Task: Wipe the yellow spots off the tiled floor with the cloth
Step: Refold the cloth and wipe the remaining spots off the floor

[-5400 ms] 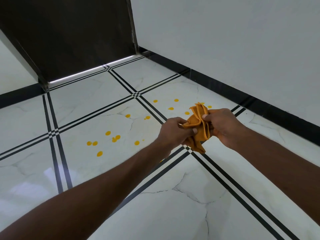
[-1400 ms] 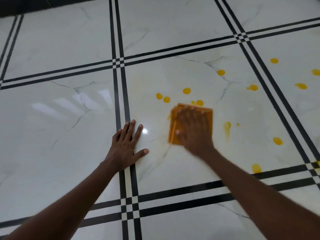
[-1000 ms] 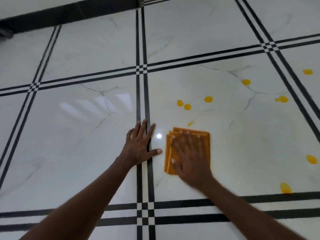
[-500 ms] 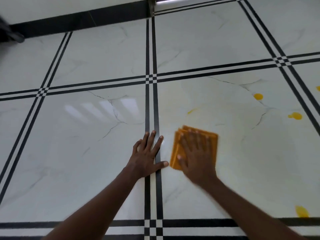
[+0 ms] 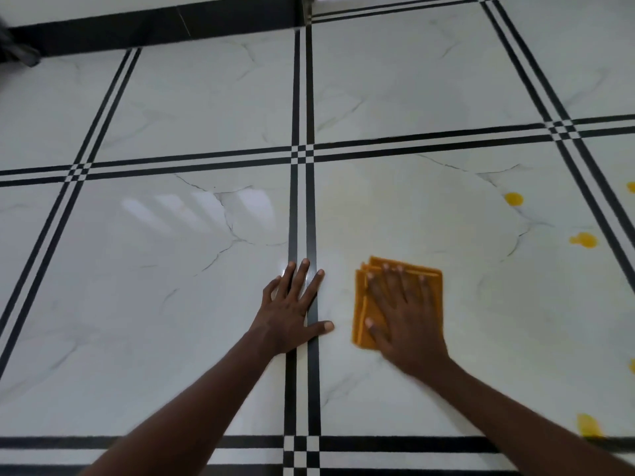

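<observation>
A folded orange cloth [image 5: 364,304] lies flat on the white marble tile [image 5: 412,218]. My right hand [image 5: 407,321] presses down on it with straight, spread fingers. My left hand [image 5: 292,310] rests flat on the floor across the black tile stripes, just left of the cloth. Yellow spots remain at the right: one [image 5: 513,198] further away, one [image 5: 583,240] beside it, one [image 5: 588,424] near the bottom right, and one [image 5: 631,187] at the frame edge.
Black double stripes [image 5: 302,201] divide the floor into large tiles. A black skirting [image 5: 154,25] runs along the far wall at the top left. A dark blurred object [image 5: 17,51] sits at the top left corner.
My right hand has slid the cloth over the tile; the small spots and the smear above it are gone. The view has shifted, so the remaining spots lie further right. My left hand stays planted.
</observation>
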Tool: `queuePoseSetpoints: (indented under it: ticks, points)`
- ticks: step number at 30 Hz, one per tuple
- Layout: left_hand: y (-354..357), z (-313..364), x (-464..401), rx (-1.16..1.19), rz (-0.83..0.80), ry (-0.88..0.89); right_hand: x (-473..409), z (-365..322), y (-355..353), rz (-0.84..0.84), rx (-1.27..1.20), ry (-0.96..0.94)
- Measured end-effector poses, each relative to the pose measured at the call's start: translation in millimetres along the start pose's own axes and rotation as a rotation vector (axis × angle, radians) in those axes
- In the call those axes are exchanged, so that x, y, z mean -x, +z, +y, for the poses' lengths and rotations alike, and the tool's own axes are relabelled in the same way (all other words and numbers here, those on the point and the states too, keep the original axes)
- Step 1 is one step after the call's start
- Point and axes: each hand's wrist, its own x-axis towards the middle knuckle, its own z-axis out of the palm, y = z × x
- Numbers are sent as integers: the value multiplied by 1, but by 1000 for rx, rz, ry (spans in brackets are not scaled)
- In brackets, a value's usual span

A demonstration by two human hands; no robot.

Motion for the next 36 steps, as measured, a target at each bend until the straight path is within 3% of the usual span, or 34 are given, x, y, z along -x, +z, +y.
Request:
queuePoseSetpoints:
  ticks: [3,6,9,13,17,19,21,25,29,33,36]
  points:
    - [1,-2,0,-9,9,9,-72,39,0,-2,44,-129]
    - [4,-2,0,0,31,0,-124,105,-5,8,64,194]
    - [4,-2,-1,9,24,-3,-75,143,-12,98,81,362]
    - [-4,7,3,-33,34,-33,54,79,-12,121,53,533]
    - [-20,23,2,-61,61,-63,84,14,0,15,9,290]
    - [-27,33,-5,-13,145,-48,52,37,2,26,15,94]
    - [-23,51,-18,10,254,11,6,75,2,13,71,26]
    - [-12,108,-47,59,207,111,-6,142,-11,75,45,441]
    - [-18,136,-64,15,165,198,119,77,-11,204,-13,778]
    - [-11,157,-71,-23,139,186,212,-19,-3,109,-96,712]
    - [1,154,-66,-43,160,183,216,15,-10,65,-71,556]
